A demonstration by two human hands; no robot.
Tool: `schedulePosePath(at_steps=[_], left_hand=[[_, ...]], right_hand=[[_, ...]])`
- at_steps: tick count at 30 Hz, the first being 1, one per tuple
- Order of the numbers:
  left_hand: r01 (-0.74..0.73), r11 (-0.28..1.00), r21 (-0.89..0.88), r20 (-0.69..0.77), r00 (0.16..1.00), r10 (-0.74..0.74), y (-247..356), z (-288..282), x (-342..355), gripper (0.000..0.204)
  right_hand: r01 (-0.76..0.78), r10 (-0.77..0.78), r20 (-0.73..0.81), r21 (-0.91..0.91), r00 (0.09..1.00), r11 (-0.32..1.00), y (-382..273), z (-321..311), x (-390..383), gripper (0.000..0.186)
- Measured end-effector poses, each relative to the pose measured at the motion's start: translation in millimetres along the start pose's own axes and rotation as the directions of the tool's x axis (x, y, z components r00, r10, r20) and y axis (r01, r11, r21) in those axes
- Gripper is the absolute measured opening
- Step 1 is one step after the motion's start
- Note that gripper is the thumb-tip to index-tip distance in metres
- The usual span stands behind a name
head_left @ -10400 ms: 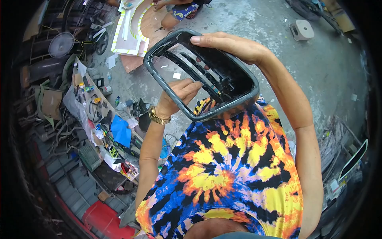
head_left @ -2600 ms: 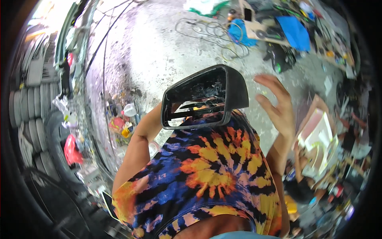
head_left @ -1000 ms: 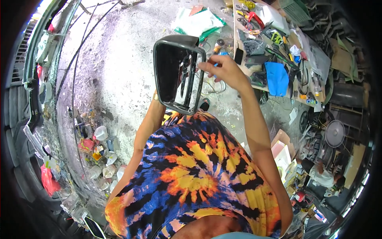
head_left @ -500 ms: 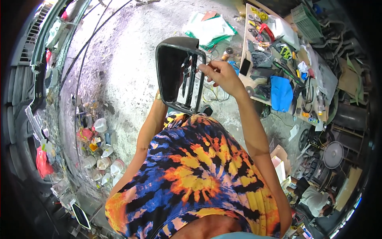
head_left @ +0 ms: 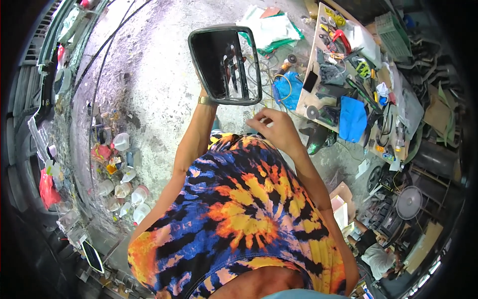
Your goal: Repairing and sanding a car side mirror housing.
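A black vehicle side-mirror housing [head_left: 211,65] is held up in front of me, its hollow open face toward me. An upright bar splits the opening, and floor shows through gaps on its right side. My left hand [head_left: 203,93] is closed on the housing from behind; most of its fingers are hidden by the housing. A gold-coloured watch [head_left: 206,100] sits on that wrist. Just below the housing's lower right corner, apart from it, is my right hand [head_left: 274,127]. Its fingers are bent in and the thumb meets the index finger; anything between them is too small to make out.
At the right a cluttered workbench [head_left: 306,97] carries tools, a dark phone [head_left: 310,81] and a blue cloth [head_left: 352,119]. A blue plastic bag [head_left: 288,90] and cables lie on the floor beside it. Plastic containers [head_left: 121,141] stand at the left. A person [head_left: 377,259] is at lower right.
The housing has moved up and turned its open face more toward me. My right hand has come off its right edge and dropped lower.
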State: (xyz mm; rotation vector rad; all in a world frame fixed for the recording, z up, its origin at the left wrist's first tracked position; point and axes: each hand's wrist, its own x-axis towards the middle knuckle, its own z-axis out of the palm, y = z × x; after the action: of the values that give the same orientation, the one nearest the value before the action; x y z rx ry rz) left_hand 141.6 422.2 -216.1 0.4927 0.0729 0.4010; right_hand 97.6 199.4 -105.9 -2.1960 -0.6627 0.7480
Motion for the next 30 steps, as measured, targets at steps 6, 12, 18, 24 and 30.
schedulePosePath(at_steps=[6, 12, 18, 24, 30], left_hand=[[0.003, 0.981, -0.192, -0.06, 0.998, -0.014, 2.1, -3.0, -0.9, 0.069], [-0.013, 0.995, -0.098, -0.315, 0.949, -0.018, -4.2, 24.7, -8.9, 0.081], [0.022, 0.999, -0.048, -0.287, 0.957, -0.035, -6.6, 23.9, -19.3, 0.081], [0.049, 0.99, -0.135, -0.142, 0.987, -0.069, -0.1, 14.2, -20.7, 0.077], [0.061, 0.996, -0.063, -0.203, 0.977, -0.072, 0.1, 14.4, -31.1, 0.079]], right_hand=[[0.317, -0.599, -0.296, -0.633, 0.744, 0.706, -14.5, -21.9, -15.1, 0.058], [0.315, -0.531, -0.118, -0.69, 0.839, 0.651, -15.7, -6.8, -0.3, 0.073], [0.439, -0.574, 0.007, -0.652, 0.819, 0.618, -38.9, 30.1, 28.3, 0.071], [0.449, -0.566, 0.075, -0.697, 0.821, 0.559, -24.5, 0.8, 9.1, 0.068], [0.52, -0.542, 0.199, -0.66, 0.817, 0.542, -17.2, -11.6, 0.1, 0.063]])
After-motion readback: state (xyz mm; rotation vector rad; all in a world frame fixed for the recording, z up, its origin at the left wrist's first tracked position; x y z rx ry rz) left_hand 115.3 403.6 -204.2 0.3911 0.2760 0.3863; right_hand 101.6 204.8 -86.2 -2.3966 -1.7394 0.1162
